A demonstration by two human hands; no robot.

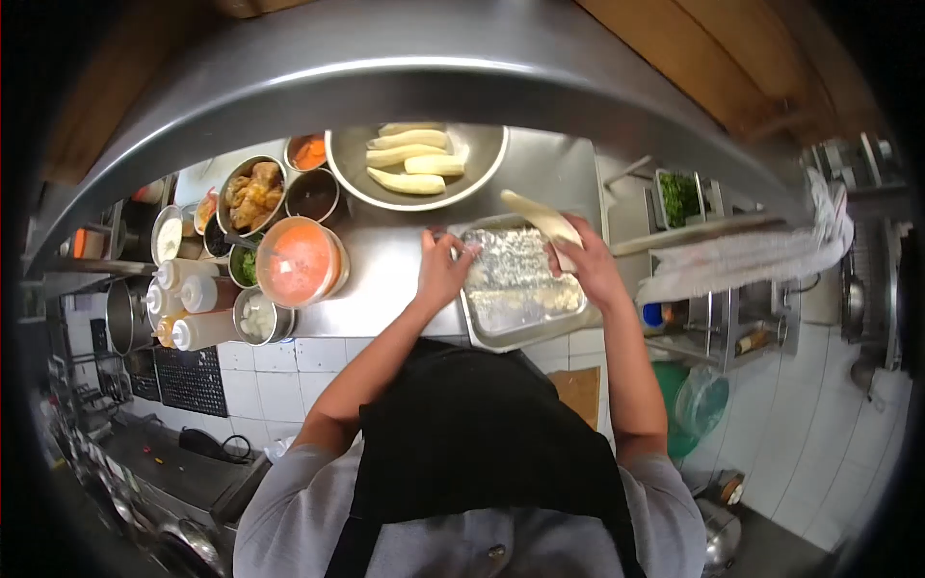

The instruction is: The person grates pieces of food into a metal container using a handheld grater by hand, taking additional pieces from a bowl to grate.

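Far left, a bunch of pale plastic squeeze bottles with pointy tops [199, 292] stands close together, maybe so they take up little room; just beside them is a round, see-through plastic tub [342, 272] with pink-orange mush [297, 255] in it; it sits on the shiny silver metal table [371, 279].

Farther back is a big, round, silver metal bowl [487, 162]; long, pale-yellow peeled pieces of food, shaped like bananas [407, 181], lie in it side by side; its high wall likely stops them from rolling off.

The left hand [445, 268] is at the left edge of the shallow, silver metal tray [511, 339]; its fingers are bent, and I cannot tell if they touch the rim or pinch a little something; maybe they are there to keep the tray steady.

The tray is right in front of the black cloth apron [482, 433], likely so both arms can get to it; white, crumbly, powdery stuff [520, 258] is spread over its bottom.

The right hand [586, 265] is closed around one long, pale-yellow, banana-shaped piece [528, 208]; the piece tilts above the tray, its far end poking toward the big bowl; being over the tray, any crumbs would probably drop inside.

Farther right, a long white cloth [737, 268] hangs by a rail.
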